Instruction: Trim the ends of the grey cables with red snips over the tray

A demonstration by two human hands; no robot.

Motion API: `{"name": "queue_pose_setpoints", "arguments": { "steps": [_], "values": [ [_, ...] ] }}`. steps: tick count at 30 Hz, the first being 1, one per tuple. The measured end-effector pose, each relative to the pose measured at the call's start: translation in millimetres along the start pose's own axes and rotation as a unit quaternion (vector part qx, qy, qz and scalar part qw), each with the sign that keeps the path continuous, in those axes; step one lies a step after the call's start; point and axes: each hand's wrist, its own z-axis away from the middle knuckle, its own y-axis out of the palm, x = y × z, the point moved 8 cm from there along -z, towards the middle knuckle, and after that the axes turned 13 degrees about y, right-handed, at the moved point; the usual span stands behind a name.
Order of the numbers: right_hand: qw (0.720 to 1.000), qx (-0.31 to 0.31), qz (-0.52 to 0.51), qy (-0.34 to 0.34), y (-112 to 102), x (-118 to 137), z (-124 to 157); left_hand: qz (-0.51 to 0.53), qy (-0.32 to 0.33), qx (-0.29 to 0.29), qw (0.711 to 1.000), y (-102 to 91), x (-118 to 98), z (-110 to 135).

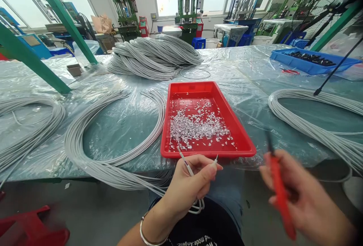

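Observation:
My left hand (195,180) is closed on a thin grey cable (184,159), just off the near edge of a red tray (246,148). Two cable ends poke out past the fingers, one showing a dark tip at the thumb, and a loop of cable hangs below the palm. Silvery scraps (198,127) lie scattered over the tray's floor. To the right, my right hand (295,189) is wrapped round the red handles of a cutting tool (279,193), possibly pliers or nippers. Its dark tip points up and is blurred by motion.
Coiled grey cables (73,140) lie left of the tray, and another coil (306,117) lies to the right. A large cable heap (153,55) sits behind. A blue tray (309,68) of black parts stands far right. Green posts (65,19) rise at the left.

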Motion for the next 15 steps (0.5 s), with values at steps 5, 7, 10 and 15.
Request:
{"name": "queue_pose_setpoints", "arguments": {
  "steps": [5, 7, 10, 15],
  "values": [
    [0.975, 0.037, 0.213, 0.051, 20.7, -6.4, 13.6, -0.045, 0.004, -0.006, 0.999, -3.7, 1.5, 2.3],
    [0.966, 0.055, 0.25, 0.044, 24.5, -3.9, 14.4, -0.066, 0.003, 0.005, 0.998, -2.6, 1.6, 3.7],
    [0.967, 0.077, 0.24, 0.036, 23.5, -1.0, 13.2, -0.113, 0.035, 0.024, 0.993, -0.3, -4.7, 4.0],
    [0.972, 0.078, 0.218, 0.044, 15.2, -0.8, 12.9, -0.213, 0.136, 0.04, 0.967, 3.5, -23.1, 4.0]
  ]
}}
